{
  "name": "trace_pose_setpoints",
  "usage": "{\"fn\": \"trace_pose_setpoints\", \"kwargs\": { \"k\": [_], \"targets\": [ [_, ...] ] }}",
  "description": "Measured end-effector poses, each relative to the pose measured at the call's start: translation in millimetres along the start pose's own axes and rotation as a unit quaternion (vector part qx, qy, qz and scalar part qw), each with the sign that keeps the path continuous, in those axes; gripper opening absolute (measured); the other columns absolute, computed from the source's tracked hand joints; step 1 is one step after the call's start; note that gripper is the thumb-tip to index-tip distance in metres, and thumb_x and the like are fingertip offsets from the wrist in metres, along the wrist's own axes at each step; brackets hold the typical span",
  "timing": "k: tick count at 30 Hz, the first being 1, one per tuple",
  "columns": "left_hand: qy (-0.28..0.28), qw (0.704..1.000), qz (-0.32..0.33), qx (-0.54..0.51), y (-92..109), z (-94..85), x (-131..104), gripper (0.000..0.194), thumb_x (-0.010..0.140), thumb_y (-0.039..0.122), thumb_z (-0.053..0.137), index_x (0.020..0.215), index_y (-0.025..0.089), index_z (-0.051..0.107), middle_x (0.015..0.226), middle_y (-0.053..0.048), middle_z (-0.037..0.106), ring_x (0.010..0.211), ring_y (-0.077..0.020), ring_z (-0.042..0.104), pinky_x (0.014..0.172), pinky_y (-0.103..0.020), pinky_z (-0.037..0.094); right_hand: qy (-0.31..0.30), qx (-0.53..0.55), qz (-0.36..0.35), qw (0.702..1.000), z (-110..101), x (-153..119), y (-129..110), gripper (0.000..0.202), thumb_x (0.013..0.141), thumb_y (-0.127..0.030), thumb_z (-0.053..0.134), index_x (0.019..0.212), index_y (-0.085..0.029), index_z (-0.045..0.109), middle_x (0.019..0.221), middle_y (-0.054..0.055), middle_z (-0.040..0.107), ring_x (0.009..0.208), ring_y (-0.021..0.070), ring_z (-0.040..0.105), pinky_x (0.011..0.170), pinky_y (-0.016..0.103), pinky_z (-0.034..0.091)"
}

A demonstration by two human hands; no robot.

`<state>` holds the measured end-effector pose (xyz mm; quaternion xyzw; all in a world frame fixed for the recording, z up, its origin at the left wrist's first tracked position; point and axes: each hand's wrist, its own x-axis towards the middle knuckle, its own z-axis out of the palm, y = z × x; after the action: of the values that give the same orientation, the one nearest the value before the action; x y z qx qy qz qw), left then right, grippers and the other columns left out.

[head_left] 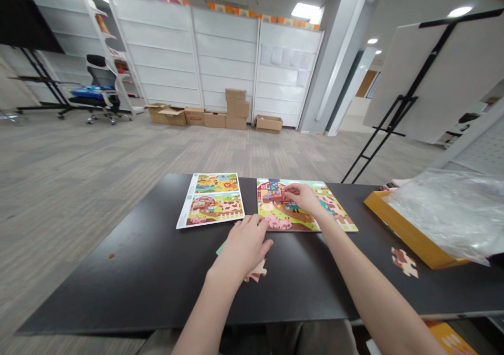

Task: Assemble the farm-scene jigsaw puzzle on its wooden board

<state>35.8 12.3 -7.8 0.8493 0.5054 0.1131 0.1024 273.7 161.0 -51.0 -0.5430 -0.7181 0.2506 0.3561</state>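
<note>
A jigsaw puzzle [281, 222] with a farm picture lies flat on the black table. Over its upper left part, my right hand [303, 198] is closed in a pinch at the edge of a puzzle piece [274, 188] with dark blue on it; the fingers partly hide the contact. My left hand [244, 242] is open, palm down, with its fingertips by the puzzle's lower left corner. Loose puzzle pieces [258, 272] lie partly hidden beneath that hand. To the left is a picture sheet [216, 206] showing an animal scene above the same farm scene.
At the right, a single brown-and-cream puzzle piece [404, 263] lies near a yellow box [413, 237] holding clear plastic wrap [452, 208]. A small brown scrap [111, 256] is on the table's left side. Beyond the table stand cardboard boxes [236, 108] and an easel board [429, 76].
</note>
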Motion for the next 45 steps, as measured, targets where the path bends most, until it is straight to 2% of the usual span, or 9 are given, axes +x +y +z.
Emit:
{"fn": "trace_pose_setpoints", "kwargs": {
  "k": [8,12,17,21,24,31,35,40,45],
  "targets": [
    [-0.002,1.000,0.001,-0.001,-1.1,-1.2,-1.3,0.029,0.093,0.030,0.059,0.120,0.020,0.062,0.124,-0.011,0.062,0.117,-0.0275,0.058,0.100,-0.040,0.047,-0.001,-0.122,-0.014,0.992,3.6,-2.9,-5.5,0.013,0.084,-0.024,0.066,0.091,-0.018,0.076,0.084,0.006,0.078,0.073,0.0199,0.070,0.071,0.031,0.053],
    [-0.007,1.000,-0.002,0.001,-1.2,-2.9,-2.0,0.029,0.093,0.030,0.059,0.120,0.019,0.063,0.125,-0.011,0.063,0.118,-0.0274,0.058,0.101,-0.040,0.047,-0.007,-0.166,-0.025,0.986,3.6,-4.4,-7.2,0.012,0.085,-0.025,0.066,0.084,-0.021,0.077,0.077,0.004,0.076,0.069,0.0184,0.067,0.067,0.028,0.049],
    [-0.003,1.000,-0.003,-0.003,-3.1,-3.3,-2.3,0.030,0.093,0.030,0.059,0.122,0.021,0.062,0.126,-0.010,0.063,0.118,-0.0271,0.058,0.101,-0.040,0.047,-0.012,-0.163,-0.047,0.985,-0.8,-6.4,-8.3,0.018,0.088,-0.031,0.063,0.087,-0.021,0.077,0.074,0.003,0.073,0.067,0.0182,0.064,0.065,0.028,0.048],
    [-0.006,1.000,-0.005,-0.002,-3.2,-5.7,-2.8,0.030,0.093,0.030,0.058,0.121,0.020,0.062,0.126,-0.011,0.062,0.118,-0.0276,0.058,0.100,-0.040,0.048,-0.038,-0.169,-0.097,0.980,-1.7,-7.2,-7.8,0.019,0.088,-0.032,0.066,0.096,-0.019,0.078,0.097,0.008,0.073,0.077,0.0190,0.066,0.074,0.030,0.050],
    [-0.006,1.000,-0.005,-0.002,-3.2,-6.9,-4.1,0.028,0.094,0.030,0.057,0.120,0.021,0.063,0.126,-0.010,0.062,0.117,-0.0271,0.059,0.100,-0.040,0.048,-0.069,-0.165,-0.127,0.976,-1.2,-7.1,-7.0,0.017,0.088,-0.028,0.067,0.099,-0.019,0.078,0.105,0.008,0.072,0.091,0.0216,0.067,0.085,0.032,0.050],
    [-0.010,1.000,-0.008,0.001,-5.1,-6.8,-6.0,0.028,0.093,0.031,0.058,0.118,0.020,0.062,0.124,-0.010,0.063,0.114,-0.0279,0.060,0.098,-0.041,0.048,-0.101,-0.161,-0.118,0.975,-4.2,-7.6,-9.4,0.019,0.089,-0.022,0.065,0.103,-0.020,0.078,0.104,0.008,0.074,0.092,0.0229,0.068,0.085,0.033,0.050],
    [-0.005,1.000,-0.007,-0.001,-5.5,-6.5,-5.9,0.027,0.093,0.031,0.057,0.118,0.020,0.062,0.123,-0.010,0.064,0.114,-0.0277,0.061,0.096,-0.040,0.049,-0.107,-0.174,-0.132,0.970,-3.5,-7.4,-8.5,0.019,0.089,-0.020,0.064,0.102,-0.021,0.078,0.106,0.008,0.074,0.099,0.0249,0.067,0.091,0.037,0.049],
    [0.004,1.000,-0.006,0.001,-6.0,-3.4,-4.6,0.027,0.093,0.031,0.057,0.118,0.021,0.062,0.123,-0.009,0.064,0.112,-0.0266,0.061,0.094,-0.038,0.049,-0.086,-0.173,-0.140,0.971,-1.9,-8.6,-6.7,0.019,0.090,-0.020,0.064,0.101,-0.021,0.079,0.108,0.009,0.070,0.099,0.0233,0.066,0.094,0.037,0.049],
    [0.017,0.999,-0.030,-0.008,-16.7,-7.2,-4.7,0.024,0.096,0.022,0.049,0.114,0.020,0.065,0.117,-0.009,0.067,0.109,-0.0245,0.064,0.093,-0.036,0.050,-0.095,-0.190,-0.141,0.967,-2.0,-10.1,-9.8,0.020,0.092,-0.019,0.062,0.101,-0.022,0.079,0.104,0.008,0.070,0.094,0.0221,0.066,0.090,0.035,0.049]
  ]
}}
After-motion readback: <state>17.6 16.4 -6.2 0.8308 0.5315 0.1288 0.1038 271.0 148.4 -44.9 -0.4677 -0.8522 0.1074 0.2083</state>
